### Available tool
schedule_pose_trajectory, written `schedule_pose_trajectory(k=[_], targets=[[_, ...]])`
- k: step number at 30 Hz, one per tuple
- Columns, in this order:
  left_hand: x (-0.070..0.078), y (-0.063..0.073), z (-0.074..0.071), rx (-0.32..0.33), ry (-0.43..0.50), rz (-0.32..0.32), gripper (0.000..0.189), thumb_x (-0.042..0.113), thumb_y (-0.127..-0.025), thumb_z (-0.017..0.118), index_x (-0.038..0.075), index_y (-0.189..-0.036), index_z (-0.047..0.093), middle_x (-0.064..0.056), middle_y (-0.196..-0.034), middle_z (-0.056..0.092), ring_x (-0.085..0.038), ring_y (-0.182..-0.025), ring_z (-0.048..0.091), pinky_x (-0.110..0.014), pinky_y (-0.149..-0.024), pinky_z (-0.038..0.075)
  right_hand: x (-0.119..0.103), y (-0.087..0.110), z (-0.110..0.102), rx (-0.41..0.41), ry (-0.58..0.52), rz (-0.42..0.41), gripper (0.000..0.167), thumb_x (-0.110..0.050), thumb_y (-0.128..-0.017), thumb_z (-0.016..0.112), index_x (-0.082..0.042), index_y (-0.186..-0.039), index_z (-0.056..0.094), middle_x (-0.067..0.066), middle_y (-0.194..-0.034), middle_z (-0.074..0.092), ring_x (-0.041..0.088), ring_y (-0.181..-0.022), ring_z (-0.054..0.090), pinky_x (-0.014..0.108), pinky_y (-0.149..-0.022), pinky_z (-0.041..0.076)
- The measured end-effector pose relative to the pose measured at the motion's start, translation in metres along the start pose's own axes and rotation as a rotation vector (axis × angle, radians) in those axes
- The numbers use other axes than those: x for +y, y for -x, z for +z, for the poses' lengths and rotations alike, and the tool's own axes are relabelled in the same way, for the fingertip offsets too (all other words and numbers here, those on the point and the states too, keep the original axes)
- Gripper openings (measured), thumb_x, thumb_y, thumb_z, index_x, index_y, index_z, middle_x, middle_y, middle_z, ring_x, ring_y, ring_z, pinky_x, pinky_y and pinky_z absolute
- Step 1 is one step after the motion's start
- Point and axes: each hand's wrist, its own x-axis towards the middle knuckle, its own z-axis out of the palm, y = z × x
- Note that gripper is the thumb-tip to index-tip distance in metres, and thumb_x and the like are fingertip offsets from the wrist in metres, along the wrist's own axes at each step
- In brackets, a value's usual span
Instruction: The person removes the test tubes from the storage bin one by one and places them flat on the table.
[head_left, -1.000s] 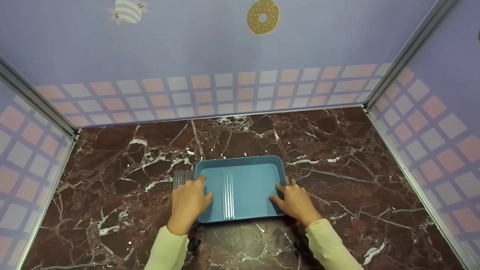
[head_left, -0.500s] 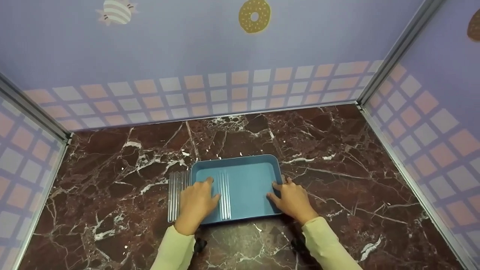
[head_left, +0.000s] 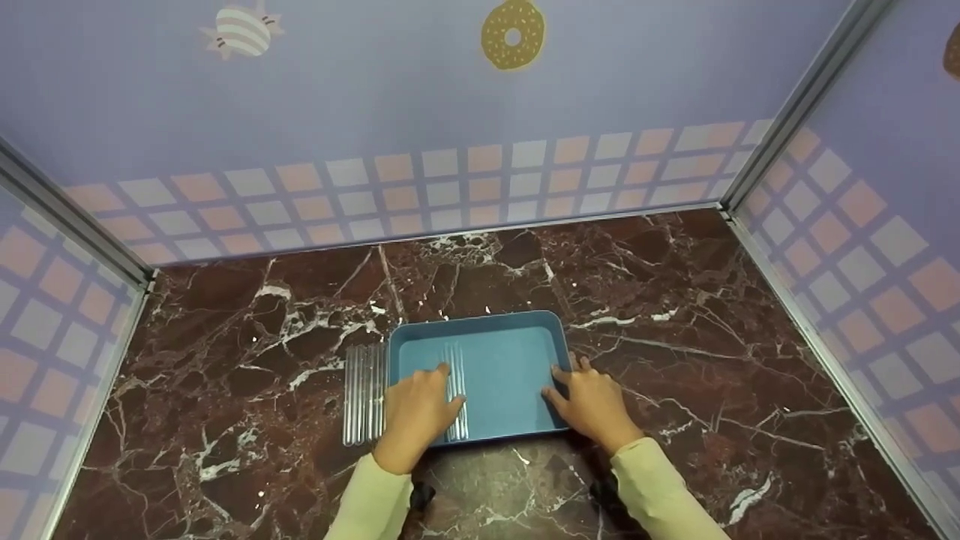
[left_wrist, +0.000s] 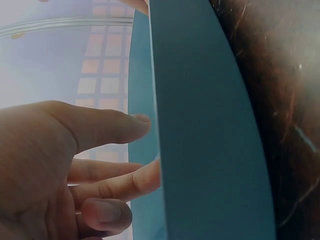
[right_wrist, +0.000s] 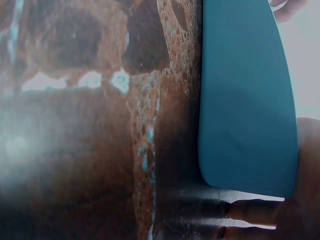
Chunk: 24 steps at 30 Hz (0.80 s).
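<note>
A shallow blue rectangular tray (head_left: 510, 375) rests on the table, its wall (left_wrist: 205, 125) large in the left wrist view. Several clear, thin rods (head_left: 455, 356) lie side by side on the tray floor, left of centre. My left hand (head_left: 418, 412) reaches over the near side of the tray, index finger and thumb right at these rods and partly covering them. Seen from the left wrist, its thumb is straight, with no rod between the fingers. My right hand (head_left: 598, 405) grips the tray's right wall (right_wrist: 245, 100), thumb and a finger inside, other fingers outside.
More clear rods (head_left: 365, 394) lie in a row on the table against the tray's left side. The dark red marbled tabletop (head_left: 697, 420) is bounded by a lilac back wall (head_left: 390, 97) and side walls with metal edging (head_left: 825, 360).
My left hand has moved right, from the tray's left wall to the rods in the tray, uncovering the rods outside. My right hand stays on the right wall.
</note>
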Motion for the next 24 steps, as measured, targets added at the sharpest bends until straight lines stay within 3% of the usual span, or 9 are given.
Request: schedule_pose_trajectory(k=[14, 18, 24], targets=[[0.001, -0.003, 0.01, -0.035, 0.029, 0.013, 0.028, 0.028, -0.084, 0.09, 0.008, -0.084, 0.07, -0.006, -0.063, 0.059, -0.023, -0.048, 0.051, -0.043, -0.044, 0.046, 0.001, -0.004, -0.002, 0.011, 0.047, -0.04, 0.042, -0.041, -0.095, 0.077, -0.012, -0.125, 0.079, 0.028, -0.133, 0.067, 0.057, -0.095, 0.07, 0.064, -0.074, 0.056], [0.002, -0.004, 0.013, -0.033, 0.038, 0.011, 0.036, 0.028, -0.084, 0.089, 0.011, -0.073, 0.06, -0.004, -0.06, 0.053, -0.022, -0.047, 0.048, -0.041, -0.044, 0.043, 0.002, -0.006, -0.003, 0.03, 0.053, -0.056, 0.041, -0.043, -0.094, 0.078, -0.012, -0.122, 0.08, 0.024, -0.129, 0.07, 0.056, -0.089, 0.071, 0.063, -0.07, 0.056], [0.003, -0.005, 0.019, -0.001, 0.035, -0.008, 0.049, 0.037, -0.082, 0.091, 0.014, -0.066, 0.051, 0.001, -0.056, 0.046, -0.017, -0.046, 0.042, -0.036, -0.042, 0.039, 0.002, -0.005, -0.003, 0.028, 0.047, -0.049, 0.042, -0.042, -0.094, 0.078, -0.012, -0.124, 0.08, 0.026, -0.129, 0.07, 0.056, -0.091, 0.071, 0.063, -0.073, 0.056]])
